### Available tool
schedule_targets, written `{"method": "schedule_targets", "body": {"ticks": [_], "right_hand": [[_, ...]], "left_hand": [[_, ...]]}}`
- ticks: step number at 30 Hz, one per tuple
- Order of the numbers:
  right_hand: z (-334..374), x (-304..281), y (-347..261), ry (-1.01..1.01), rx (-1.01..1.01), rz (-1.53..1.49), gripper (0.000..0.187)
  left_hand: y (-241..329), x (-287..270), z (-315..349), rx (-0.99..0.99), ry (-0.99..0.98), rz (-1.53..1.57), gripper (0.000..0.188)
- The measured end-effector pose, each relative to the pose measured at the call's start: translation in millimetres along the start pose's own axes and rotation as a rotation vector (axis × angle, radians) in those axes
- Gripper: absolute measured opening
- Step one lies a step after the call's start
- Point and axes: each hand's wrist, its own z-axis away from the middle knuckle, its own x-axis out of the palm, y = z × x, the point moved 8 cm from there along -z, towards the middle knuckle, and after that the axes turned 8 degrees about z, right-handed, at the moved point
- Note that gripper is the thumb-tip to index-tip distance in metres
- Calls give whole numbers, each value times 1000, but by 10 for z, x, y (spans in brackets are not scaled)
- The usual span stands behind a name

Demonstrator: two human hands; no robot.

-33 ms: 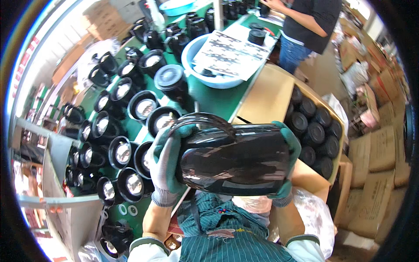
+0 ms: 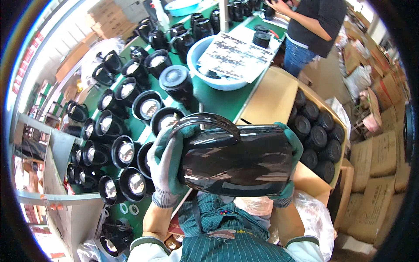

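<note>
While both gloved hands are clamped on its two ends, a glossy black jug (image 2: 238,161) lies sideways in mid-view, raised in front of the striped apron (image 2: 231,244) at six o'clock. At the jug's nine o'clock end, the left hand (image 2: 165,166) grips close to where the handle (image 2: 209,118) begins, and that handle arches along the twelve o'clock side. At the three o'clock end, the right hand (image 2: 295,150) wraps the other end. Between nine and ten o'clock, many black vessels with silvery insides (image 2: 126,150) crowd the green table (image 2: 214,102). A lidded container (image 2: 174,81) stands at eleven, and near twelve a white sheet (image 2: 238,52) rests across a pale blue basin (image 2: 198,52). Toward two o'clock, a carton (image 2: 270,94) holds black round-topped pieces (image 2: 315,137). A co-worker (image 2: 314,26) stands at one, clear plastic (image 2: 312,218) bunches at four, and white rings (image 2: 133,209) lie at eight.
</note>
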Motion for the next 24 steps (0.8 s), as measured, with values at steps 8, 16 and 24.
{"method": "schedule_targets", "body": {"ticks": [8, 16, 24], "right_hand": [[-480, 761, 934, -247, 235, 5, 59], [-1116, 1256, 2877, -420, -100, 887, 41], [-1148, 1493, 3510, -621, -107, 1220, 47]], "left_hand": [[990, -90, -660, 726, -59, -708, 29], [1538, -436, -3589, 1035, 72, -1159, 26], [162, -543, -5506, 1027, -277, -1622, 30]]}}
